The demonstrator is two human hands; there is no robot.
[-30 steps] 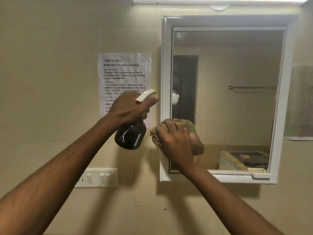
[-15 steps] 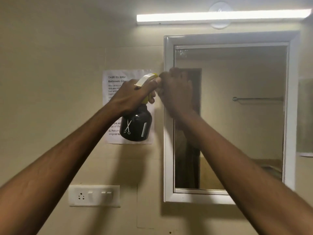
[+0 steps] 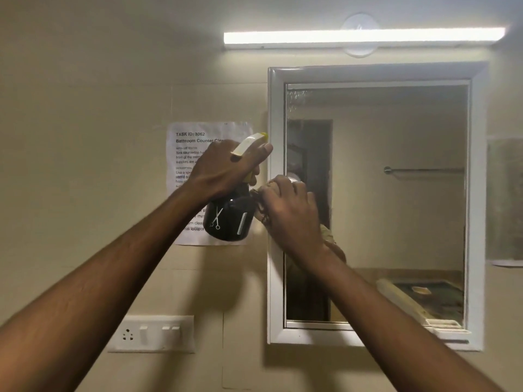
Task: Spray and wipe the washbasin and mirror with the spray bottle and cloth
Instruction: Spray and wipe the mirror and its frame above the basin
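Note:
A white-framed mirror (image 3: 396, 193) hangs on the beige wall at the right. My left hand (image 3: 226, 168) grips the head of a black spray bottle (image 3: 229, 219) with a white and yellow trigger, held just left of the mirror frame. My right hand (image 3: 288, 210) clutches a bunched brownish cloth (image 3: 260, 205) and presses it against the mirror's left edge at mid height. Most of the cloth is hidden under my fingers. The washbasin is out of view.
A printed task sheet (image 3: 195, 154) is taped to the wall behind the bottle. A white switch and socket plate (image 3: 151, 333) sits lower left. A lit tube light (image 3: 362, 38) runs above the mirror. A paper sheet (image 3: 506, 202) hangs at the far right.
My right hand with the cloth rose along the mirror's left edge, then came back down to mid height. The left hand and bottle stayed beside the frame. The camera tilted upward.

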